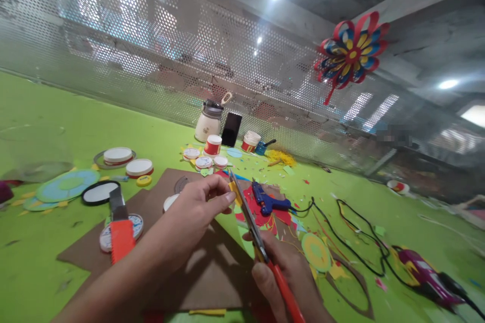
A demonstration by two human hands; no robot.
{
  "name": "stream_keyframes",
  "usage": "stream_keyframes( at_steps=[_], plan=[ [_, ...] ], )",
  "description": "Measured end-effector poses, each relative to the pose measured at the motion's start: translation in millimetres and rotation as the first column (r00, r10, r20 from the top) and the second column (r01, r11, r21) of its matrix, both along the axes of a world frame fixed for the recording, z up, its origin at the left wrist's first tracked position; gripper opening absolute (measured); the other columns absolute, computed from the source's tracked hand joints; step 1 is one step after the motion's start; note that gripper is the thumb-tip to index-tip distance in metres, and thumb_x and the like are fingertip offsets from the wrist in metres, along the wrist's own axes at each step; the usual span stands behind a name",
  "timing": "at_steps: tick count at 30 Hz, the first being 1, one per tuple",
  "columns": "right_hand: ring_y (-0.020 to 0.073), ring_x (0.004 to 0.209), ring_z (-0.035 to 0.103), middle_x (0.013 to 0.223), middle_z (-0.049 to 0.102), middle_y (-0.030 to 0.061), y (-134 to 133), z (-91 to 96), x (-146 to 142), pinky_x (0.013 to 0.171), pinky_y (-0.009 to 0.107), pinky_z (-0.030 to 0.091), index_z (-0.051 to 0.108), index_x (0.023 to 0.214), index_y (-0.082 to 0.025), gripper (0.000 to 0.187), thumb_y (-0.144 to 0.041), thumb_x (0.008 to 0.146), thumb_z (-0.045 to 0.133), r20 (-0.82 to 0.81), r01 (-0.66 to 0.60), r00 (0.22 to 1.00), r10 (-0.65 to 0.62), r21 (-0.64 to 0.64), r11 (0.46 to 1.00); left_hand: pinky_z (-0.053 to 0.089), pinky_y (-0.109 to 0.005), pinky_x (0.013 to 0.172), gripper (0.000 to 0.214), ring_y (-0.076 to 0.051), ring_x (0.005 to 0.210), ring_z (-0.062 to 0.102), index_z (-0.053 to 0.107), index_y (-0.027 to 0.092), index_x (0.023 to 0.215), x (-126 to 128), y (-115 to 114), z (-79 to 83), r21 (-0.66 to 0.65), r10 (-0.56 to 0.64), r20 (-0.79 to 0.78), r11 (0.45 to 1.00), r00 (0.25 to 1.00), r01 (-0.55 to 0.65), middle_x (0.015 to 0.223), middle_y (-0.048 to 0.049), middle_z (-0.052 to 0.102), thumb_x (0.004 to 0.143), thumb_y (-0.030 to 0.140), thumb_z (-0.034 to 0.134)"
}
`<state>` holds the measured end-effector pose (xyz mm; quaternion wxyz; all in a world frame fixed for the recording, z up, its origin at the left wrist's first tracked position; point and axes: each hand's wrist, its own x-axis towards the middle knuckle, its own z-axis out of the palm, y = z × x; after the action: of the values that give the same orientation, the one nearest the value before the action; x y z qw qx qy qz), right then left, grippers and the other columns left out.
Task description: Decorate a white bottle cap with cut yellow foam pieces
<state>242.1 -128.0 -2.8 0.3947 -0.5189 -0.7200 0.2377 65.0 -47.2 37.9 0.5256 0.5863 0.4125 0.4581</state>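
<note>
My right hand is wrapped round the red handles of a pair of scissors, whose long metal blades point up and away from me. My left hand is closed in a pinch on a small yellow paper piece beside the blade tips. Whether the blades touch the paper I cannot tell. Both hands are above brown cardboard on the green table. A blue glue gun lies on red paper scraps just right of the scissors.
An orange-handled scraper and round lids lie to the left. At the back stand a white kettle, a dark phone and a red-and-white tub. Black cords run right to a purple tool.
</note>
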Motion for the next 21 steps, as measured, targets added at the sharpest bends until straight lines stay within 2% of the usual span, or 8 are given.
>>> stream_keyframes(
  at_steps=[4,10,13,16,21],
  plan=[
    [0.013,0.051,0.042,0.058,0.045,-0.0015,1,-2.6,1,0.046,0.023,0.029,0.065,0.096,-0.02,0.052,-0.066,0.088,0.041,0.001,0.018,1.0,-0.018,0.009,1.0,0.046,-0.035,0.071,0.029,-0.019,0.068,0.056,0.057,0.02,0.069,0,1,-0.3,-0.009,-0.02,0.008,1.0,1.0,0.02,0.068,0.0,0.059,0.07,0.046,0.069],
    [0.0127,0.052,0.041,0.059,0.044,-0.0017,2,-2.5,1,0.048,0.023,0.033,0.064,0.085,-0.019,0.049,-0.064,0.088,0.043,0.007,0.002,1.0,-0.003,0.058,0.998,0.044,-0.033,0.073,0.02,-0.018,0.07,0.058,0.059,0.019,0.071,-1,1,0.0,-0.008,-0.024,0.018,1.0,1.0,0.024,0.068,0.001,0.06,0.075,0.037,0.066],
    [0.0126,0.05,0.043,0.057,0.048,-0.0016,0,-1.6,2,0.046,0.022,0.034,0.066,0.092,-0.02,0.048,-0.063,0.087,0.047,0.028,0.035,0.999,-0.035,0.002,0.999,0.043,-0.032,0.072,0.02,-0.017,0.069,0.057,0.058,0.019,0.07,-1,-2,2.6,-0.036,-0.036,0.033,0.999,0.999,0.037,0.066,0.0022,0.059,0.072,0.036,0.069],
    [0.0127,0.051,0.046,0.061,0.053,-0.0006,0,-2.8,4,0.047,0.022,0.035,0.067,0.099,-0.019,0.049,-0.062,0.087,0.048,0.038,0.054,0.998,-0.053,-0.038,0.998,0.042,-0.029,0.069,0.02,-0.015,0.066,0.054,0.056,0.019,0.07,0,-7,7.1,-0.066,-0.034,0.055,0.997,0.998,0.037,0.066,0.0029,0.057,0.076,0.035,0.067],
    [0.0123,0.046,0.048,0.058,0.054,-0.001,9,-6.3,12,0.043,0.022,0.035,0.065,0.108,-0.019,0.04,-0.052,0.092,0.048,0.009,0.115,0.993,-0.115,0.026,0.993,0.043,-0.027,0.064,0.017,-0.013,0.064,0.053,0.055,0.019,0.074,1,-10,10.0,-0.12,-0.058,0.093,0.99,0.994,0.069,0.068,0.0027,0.058,0.08,0.032,0.064]
  ],
)
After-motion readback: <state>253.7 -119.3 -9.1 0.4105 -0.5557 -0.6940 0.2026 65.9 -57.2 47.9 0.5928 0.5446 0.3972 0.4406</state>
